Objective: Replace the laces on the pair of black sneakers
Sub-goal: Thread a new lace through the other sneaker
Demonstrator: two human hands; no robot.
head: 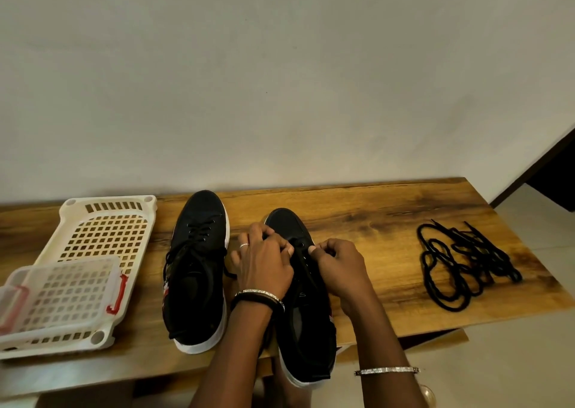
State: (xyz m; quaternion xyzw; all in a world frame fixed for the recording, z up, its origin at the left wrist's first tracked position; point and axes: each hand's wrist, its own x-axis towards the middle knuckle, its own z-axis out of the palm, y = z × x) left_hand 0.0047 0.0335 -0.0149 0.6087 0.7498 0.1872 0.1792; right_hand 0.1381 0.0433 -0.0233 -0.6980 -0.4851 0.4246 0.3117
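A brown wood-grain table [373, 214] stands against a plain pale wall [280, 65]. The left hand [264, 261] and right hand [340, 263] curl over a black white-soled sneaker [284, 221], each pinching its black lace [303, 263].

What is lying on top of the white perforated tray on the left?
A clear plastic box with red clasps sits on the near part of the white tray. The tray's holes show through it; whether the box holds anything cannot be told.

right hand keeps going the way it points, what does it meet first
Probably the left hand: the right hand points leftward across the sneaker being laced, thumbs nearly touching over its lace, though depth is unclear.
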